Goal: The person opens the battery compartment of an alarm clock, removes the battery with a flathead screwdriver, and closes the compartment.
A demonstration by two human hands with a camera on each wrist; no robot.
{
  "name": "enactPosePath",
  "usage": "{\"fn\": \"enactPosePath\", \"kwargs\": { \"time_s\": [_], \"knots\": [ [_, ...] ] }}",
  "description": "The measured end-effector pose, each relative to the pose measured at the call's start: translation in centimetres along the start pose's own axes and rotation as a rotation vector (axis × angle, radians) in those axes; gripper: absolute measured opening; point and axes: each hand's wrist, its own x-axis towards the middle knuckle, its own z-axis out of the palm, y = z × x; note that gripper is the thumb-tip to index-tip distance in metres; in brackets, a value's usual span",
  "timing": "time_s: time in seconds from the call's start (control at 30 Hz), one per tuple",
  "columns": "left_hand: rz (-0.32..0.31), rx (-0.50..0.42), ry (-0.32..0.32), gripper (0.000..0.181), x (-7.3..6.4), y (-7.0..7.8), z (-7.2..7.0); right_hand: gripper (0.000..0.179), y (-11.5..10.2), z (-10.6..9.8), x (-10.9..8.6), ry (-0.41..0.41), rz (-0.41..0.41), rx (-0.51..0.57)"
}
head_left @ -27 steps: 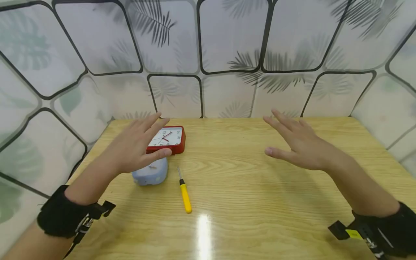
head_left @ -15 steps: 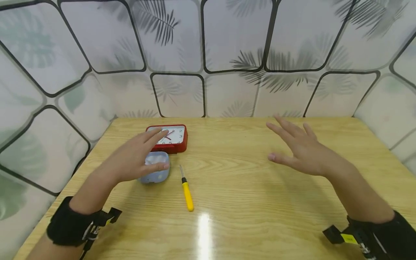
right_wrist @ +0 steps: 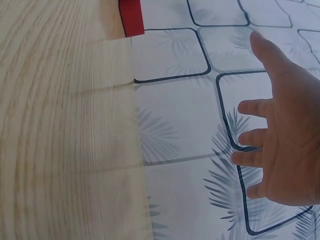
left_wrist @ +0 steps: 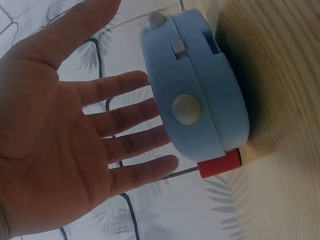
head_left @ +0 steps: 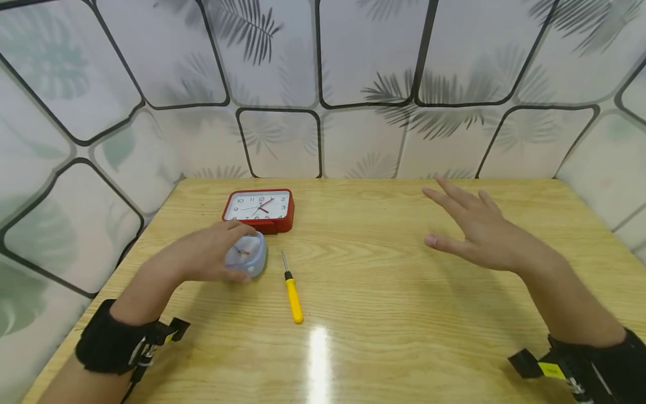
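Observation:
My left hand (head_left: pixel 202 255) reaches over a small light-blue alarm clock (head_left: pixel 257 255), its fingers beyond the clock's far side and its thumb at the near side. In the left wrist view the fingers stay spread and mostly straight beside the blue case with its round pale knobs; whether they touch it I cannot tell. Just behind stands a red rectangular clock (head_left: pixel 267 225) with a white numbered dial. A yellow-handled screwdriver (head_left: pixel 294 300) lies to the right of the blue clock. Over the table's right side, my right hand (head_left: pixel 481 235) hovers with spread fingers, holding nothing.
The pale wood table (head_left: pixel 363 280) ends at a wall covering (head_left: pixel 360 143) with a leaf and dark-line pattern. Black bands with small cameras are strapped round both wrists.
My left hand has lowered and moved nearer the blue clock, uncovering the red clock's dial. The right hand stays raised with little movement. The view has shifted slightly.

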Motion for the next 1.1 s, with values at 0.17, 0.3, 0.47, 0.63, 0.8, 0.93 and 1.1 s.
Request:
{"fn": "enactPosePath", "kwargs": {
  "time_s": [0.17, 0.3, 0.47, 0.63, 0.8, 0.93, 1.1],
  "knots": [
    [-0.007, 0.001, -0.050, 0.084, 0.0, -0.4, 0.2, 0.083, 0.1, 0.3, 0.0, 0.000, -0.008, 0.001],
    [0.017, 0.008, -0.016, 0.086, 0.3, -0.8, 0.5, 0.085, 0.0, 0.5, 0.2, -0.004, -0.003, 0.015],
    [0.022, 0.023, 0.033, 0.084, 0.7, -1.1, 0.9, 0.086, -0.3, 0.7, 0.2, -0.018, 0.007, 0.034],
    [0.001, 0.061, 0.038, 0.082, 1.1, -0.9, 1.4, 0.087, -0.5, 0.9, 0.3, -0.006, -0.010, 0.020],
    [-0.028, 0.024, -0.046, 0.092, 1.4, -1.0, 1.8, 0.089, -0.6, 1.0, 0.3, 0.003, -0.021, 0.024],
    [-0.017, 0.016, -0.073, 0.094, 1.6, -1.1, 2.0, 0.088, -0.7, 1.2, 0.3, 0.008, -0.029, 0.026],
    [0.007, 0.063, -0.010, 0.087, 1.5, -1.0, 1.9, 0.084, -1.1, 1.3, 0.4, 0.031, -0.015, 0.017]
  ]
}}
